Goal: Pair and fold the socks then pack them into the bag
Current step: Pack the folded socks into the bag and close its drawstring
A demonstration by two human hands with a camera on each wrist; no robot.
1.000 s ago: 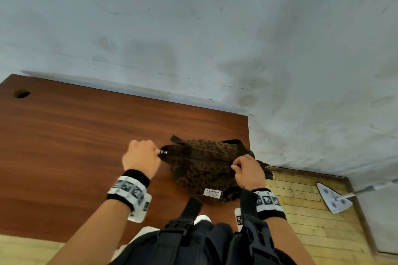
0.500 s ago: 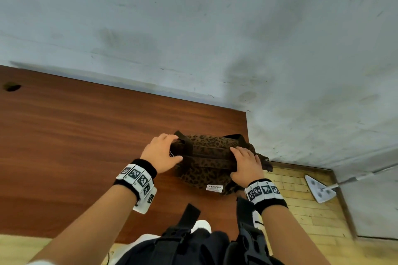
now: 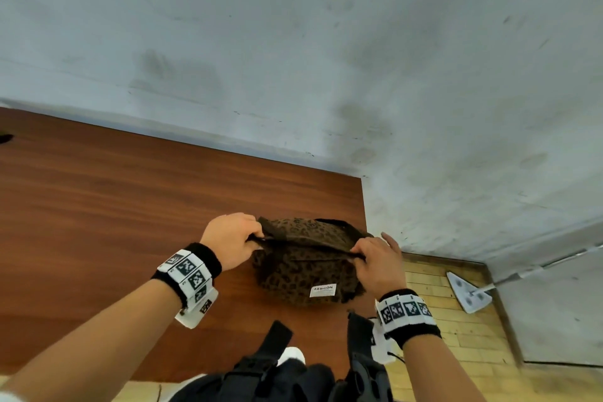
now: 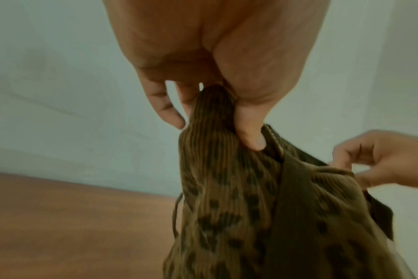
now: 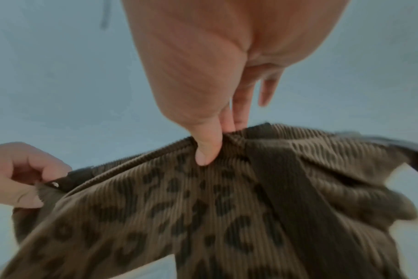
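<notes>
The bag (image 3: pixel 305 266) sits on the brown table (image 3: pixel 130 222), close to the table's right edge. It is soft and ribbed, brown with dark spots, and has a small white label on the front.

The left hand (image 3: pixel 231 240) pinches the left end of the bag's top, with the thumb and fingers squeezed on the cloth. The right hand (image 3: pixel 375 263) pinches the top edge near the right end — thumb and first fingers tight on the cloth, the other fingers sticking out. Both hands hold the bag up a little by its top.

No socks show anywhere, so they are probably inside the bag by now. I cannot tell whether the zip is all the way closed. This looks like the last step — finishing with the packed bag.

Next, the hands likely need to set the bag down flat and let go gently, so it does not slide off the near edge.
</notes>
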